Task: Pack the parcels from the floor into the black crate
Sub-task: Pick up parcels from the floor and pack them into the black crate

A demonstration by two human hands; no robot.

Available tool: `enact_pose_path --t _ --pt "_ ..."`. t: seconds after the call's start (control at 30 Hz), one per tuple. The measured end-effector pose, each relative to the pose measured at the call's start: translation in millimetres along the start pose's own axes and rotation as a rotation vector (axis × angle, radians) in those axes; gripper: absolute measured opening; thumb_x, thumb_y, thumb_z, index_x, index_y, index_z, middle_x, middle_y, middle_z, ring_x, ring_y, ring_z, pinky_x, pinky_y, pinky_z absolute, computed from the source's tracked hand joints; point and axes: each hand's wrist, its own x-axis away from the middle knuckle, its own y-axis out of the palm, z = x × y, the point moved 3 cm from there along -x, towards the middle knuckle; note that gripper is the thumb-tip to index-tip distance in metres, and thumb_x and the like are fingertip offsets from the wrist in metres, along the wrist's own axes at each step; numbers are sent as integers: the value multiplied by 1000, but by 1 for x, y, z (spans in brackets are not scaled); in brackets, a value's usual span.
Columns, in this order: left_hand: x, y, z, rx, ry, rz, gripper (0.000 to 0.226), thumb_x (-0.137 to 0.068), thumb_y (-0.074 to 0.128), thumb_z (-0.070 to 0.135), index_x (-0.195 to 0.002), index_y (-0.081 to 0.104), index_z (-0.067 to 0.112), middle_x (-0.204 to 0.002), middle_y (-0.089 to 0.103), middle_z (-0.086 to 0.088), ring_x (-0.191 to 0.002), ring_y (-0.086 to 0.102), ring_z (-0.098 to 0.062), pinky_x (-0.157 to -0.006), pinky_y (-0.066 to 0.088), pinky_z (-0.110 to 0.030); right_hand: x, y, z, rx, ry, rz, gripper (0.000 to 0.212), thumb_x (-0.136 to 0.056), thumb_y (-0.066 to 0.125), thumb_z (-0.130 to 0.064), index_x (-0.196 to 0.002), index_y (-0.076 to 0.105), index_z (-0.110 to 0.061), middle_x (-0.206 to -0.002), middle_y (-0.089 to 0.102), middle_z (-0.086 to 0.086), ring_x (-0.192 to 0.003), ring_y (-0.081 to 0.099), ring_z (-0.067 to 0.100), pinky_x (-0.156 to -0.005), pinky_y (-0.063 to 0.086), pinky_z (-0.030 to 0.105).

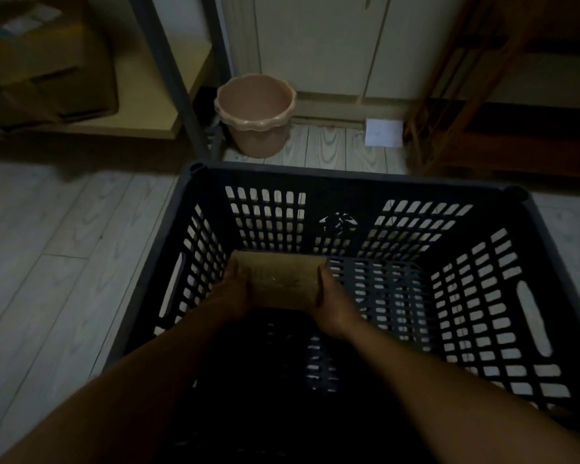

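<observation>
The crate is black, and its walls have rows of little square holes like a grid. The parcel inside it is plain brown. The bucket is soft pink with a wavy rim. The floor is pale grey with wood lines. The big box on the shelf is brown

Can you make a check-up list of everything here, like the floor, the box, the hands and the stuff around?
Surface: pale wood-look floor.
Job's things: brown parcel low inside black crate, far left corner.
Clutter: pink bucket; white sheet against the skirting.
Grippers: left hand and right hand grip the parcel's ends.
Cables: nothing seen.
Surroundings: cardboard box on a low shelf, wooden rack, pale cabinet doors; dim light.
</observation>
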Motion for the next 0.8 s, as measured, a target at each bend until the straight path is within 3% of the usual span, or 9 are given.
enact_pose_path --t 0.07,0.17,0.27,0.43,0.57,0.7,0.8 --pt "0 4 0 -51 7 40 65 -97 42 22 -151 8 13 -158 -10 -16 -146 2 -37 -118 16 -47 1 3 1 -11 4 31 94 -85 65 -38 -151 -3 -34 -156 24 9 -137 35 28 -111 35 40" --pt "-8 1 -9 -179 32 42 69 -98 37 35 -151 -1 12 -158 -12 -13 -146 -10 -32 -120 7 -46 -5 7 -5 -15 -20 73 90 -87 63 -30 -151 1 -33 -155 25 8 -137 35 27 -111 34 38" --pt "-16 -6 -8 -240 74 81 63 -99 32 33 -151 3 12 -159 -4 -13 -147 -4 -31 -120 5 -44 -18 10 -13 6 -15 125 88 -88 62 -24 -153 2 -26 -154 25 11 -137 35 26 -112 32 34" --pt "-11 -15 1 -165 34 12 64 -99 36 31 -151 3 13 -159 -5 -12 -147 -2 -31 -120 9 -43 -13 -6 -24 29 81 44 90 -83 63 -43 -150 5 -33 -156 19 10 -136 34 33 -111 34 44" --pt "38 -70 18 -34 38 47 60 -95 49 28 -147 25 7 -156 15 -17 -144 15 -32 -118 17 -41 38 -70 -55 52 91 -9 74 -84 60 -47 -146 28 -22 -149 35 12 -130 43 29 -109 37 37" --pt "121 -159 55 -78 59 -11 75 -89 52 47 -150 17 22 -159 2 -10 -146 4 -34 -118 15 -51 113 -168 -115 86 120 -35 55 -89 56 -47 -133 50 -14 -132 55 8 -116 55 24 -100 44 31" --pt "187 -242 90 -9 69 12 74 -87 52 53 -149 22 25 -157 14 -10 -144 13 -33 -116 20 -54 180 -250 -174 92 113 -21 54 -91 53 -46 -133 49 -12 -129 57 8 -113 56 23 -94 43 26"
